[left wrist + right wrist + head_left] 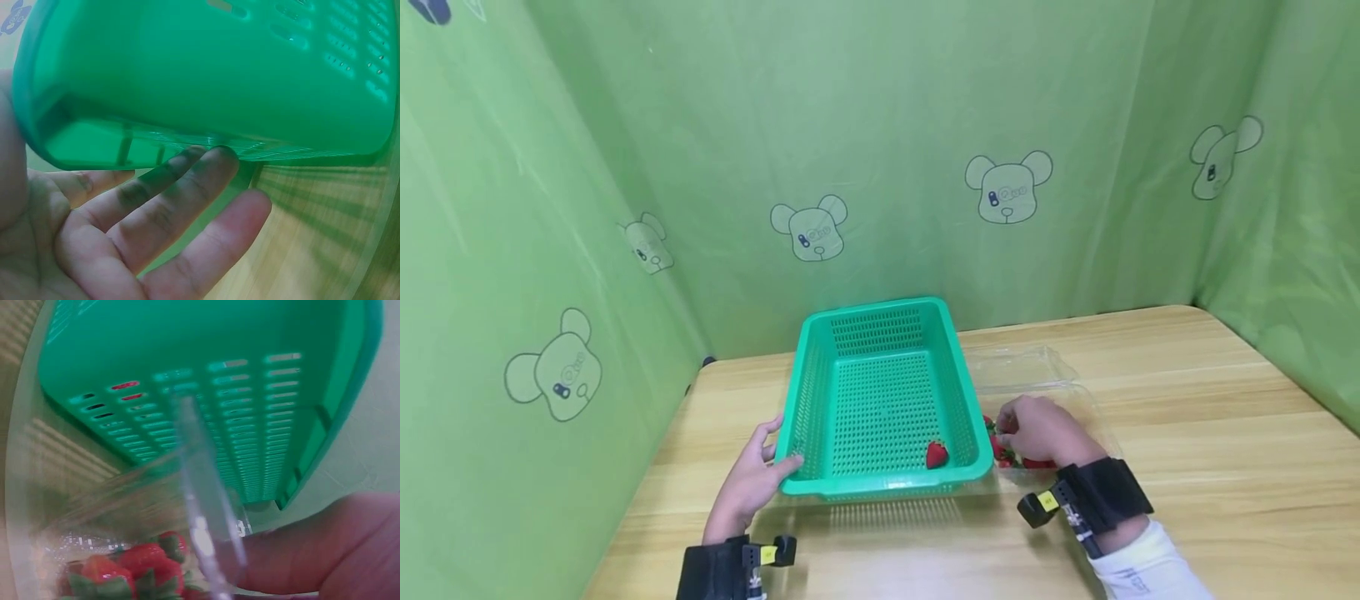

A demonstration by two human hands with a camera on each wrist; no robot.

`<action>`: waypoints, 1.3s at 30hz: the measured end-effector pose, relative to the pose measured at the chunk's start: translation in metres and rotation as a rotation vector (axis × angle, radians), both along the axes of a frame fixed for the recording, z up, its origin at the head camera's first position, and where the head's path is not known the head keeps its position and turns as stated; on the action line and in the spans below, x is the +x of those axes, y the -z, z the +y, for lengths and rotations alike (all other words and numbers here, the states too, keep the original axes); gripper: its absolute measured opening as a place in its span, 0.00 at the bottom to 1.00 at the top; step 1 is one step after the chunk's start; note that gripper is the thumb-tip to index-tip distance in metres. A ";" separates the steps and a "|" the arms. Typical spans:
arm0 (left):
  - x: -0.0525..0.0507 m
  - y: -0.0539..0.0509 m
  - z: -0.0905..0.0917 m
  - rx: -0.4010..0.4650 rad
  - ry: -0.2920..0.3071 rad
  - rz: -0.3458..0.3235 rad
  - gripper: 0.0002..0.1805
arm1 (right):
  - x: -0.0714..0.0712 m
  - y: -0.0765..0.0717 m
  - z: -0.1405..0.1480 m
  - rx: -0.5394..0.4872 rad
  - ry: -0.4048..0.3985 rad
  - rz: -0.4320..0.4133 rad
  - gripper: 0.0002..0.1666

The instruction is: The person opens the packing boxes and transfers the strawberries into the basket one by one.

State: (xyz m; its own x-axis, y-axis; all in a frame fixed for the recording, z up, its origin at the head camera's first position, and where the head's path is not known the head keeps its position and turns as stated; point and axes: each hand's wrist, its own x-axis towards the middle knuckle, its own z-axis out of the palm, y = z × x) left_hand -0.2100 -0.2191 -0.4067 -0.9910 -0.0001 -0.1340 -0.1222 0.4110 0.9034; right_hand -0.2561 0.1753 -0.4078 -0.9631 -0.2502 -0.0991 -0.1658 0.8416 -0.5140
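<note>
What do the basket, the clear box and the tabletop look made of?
Green basket: likely moulded plastic, semi-gloss; slotted walls, highlights along its edge.
Clear box: probably thin, shiny plastic; strawberries show through, edges glint.
Tabletop: wood or wood-look laminate, smooth; pale grain shows, but I can't tell which.

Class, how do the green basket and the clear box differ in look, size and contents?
The basket is green with slotted walls; the box is see-through.
The basket looks larger than the box.
The basket shows one strawberry; the box shows several strawberries.
Both are open and hold fruit.
</note>
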 end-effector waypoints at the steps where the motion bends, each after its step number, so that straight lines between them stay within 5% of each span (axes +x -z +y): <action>1: 0.000 0.000 0.000 -0.004 0.000 0.002 0.38 | 0.000 0.001 -0.001 0.001 0.002 -0.004 0.04; 20: 0.001 -0.001 0.001 0.017 0.014 0.009 0.39 | 0.000 0.015 -0.006 0.004 -0.018 0.036 0.07; 39: 0.001 -0.001 0.001 0.030 0.015 0.007 0.39 | -0.004 0.016 -0.007 -0.030 0.022 -0.018 0.08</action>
